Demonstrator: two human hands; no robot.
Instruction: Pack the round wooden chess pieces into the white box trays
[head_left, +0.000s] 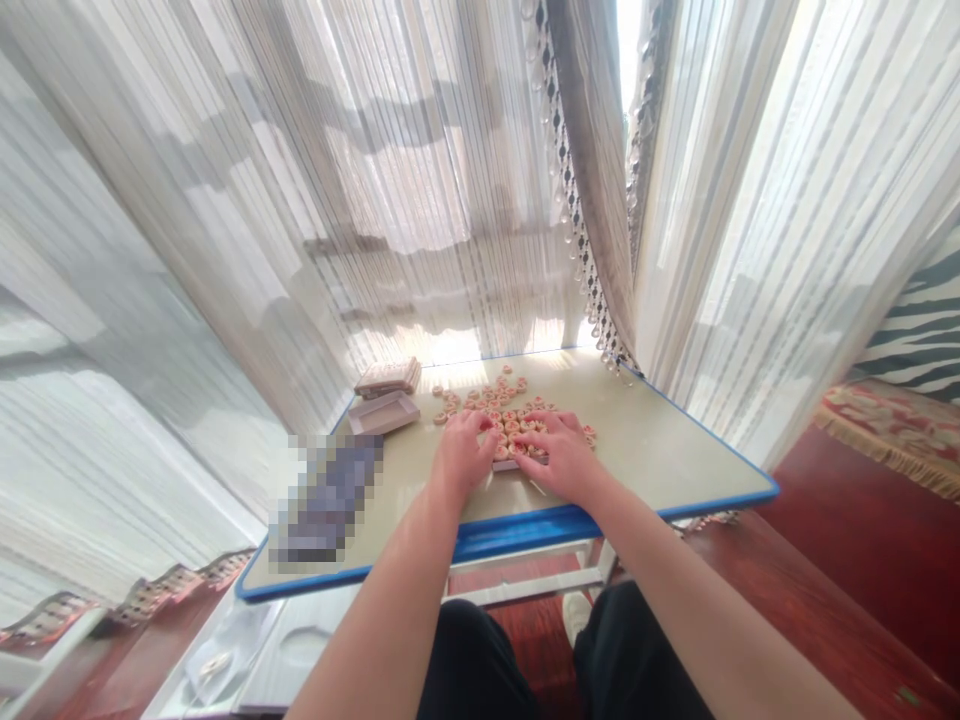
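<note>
Several round wooden pieces with reddish marks (513, 427) fill a shallow box (505, 465) near the middle of the table, and more lie loose behind and beside it. My left hand (464, 449) rests at the box's left side, its fingers apart and touching the pieces at the edge. On the right side, my right hand (559, 452) reaches over the pieces with fingers spread, thumb near the box's front edge. Neither hand visibly grips a piece. The hands hide parts of the box's sides.
An open, shallow box part (384, 413) lies at the table's back left, beside a stacked beige item (388, 376). A pixelated dark object (330, 500) is at the left. The table (675, 455) has a blue rim; curtains (450, 200) hang behind it.
</note>
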